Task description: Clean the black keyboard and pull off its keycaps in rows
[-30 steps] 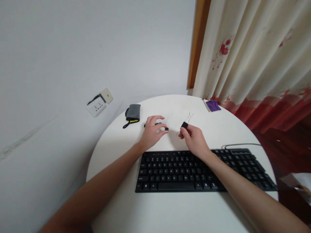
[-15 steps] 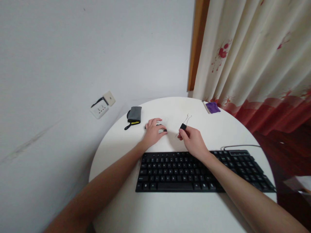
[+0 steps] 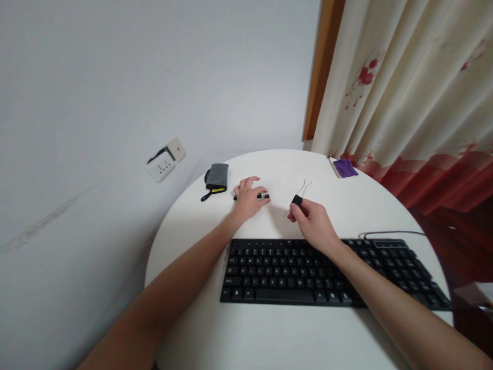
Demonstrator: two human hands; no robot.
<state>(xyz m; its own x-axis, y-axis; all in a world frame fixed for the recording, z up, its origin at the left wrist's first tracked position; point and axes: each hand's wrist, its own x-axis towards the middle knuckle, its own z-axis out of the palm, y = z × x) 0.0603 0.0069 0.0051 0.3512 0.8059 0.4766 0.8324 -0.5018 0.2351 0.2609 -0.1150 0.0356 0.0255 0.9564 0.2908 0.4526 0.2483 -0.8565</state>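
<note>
Some black keys (image 3: 267, 196) sit by the left hand (image 3: 247, 200); I can't tell its grip. The right hand (image 3: 316, 220) pinches a wire tool (image 3: 296, 200).

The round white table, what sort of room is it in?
Probably a room in a home: there's a flowered curtain, a wall socket, and a computer keyboard on the table.

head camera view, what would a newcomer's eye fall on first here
Most likely the black keyboard, lying across the round white table. Near its far edge, the right hand grips a wire keycap puller with a black body, and the left hand arches over small black keycaps. The cream curtain with red flowers at upper right also stands out.
</note>
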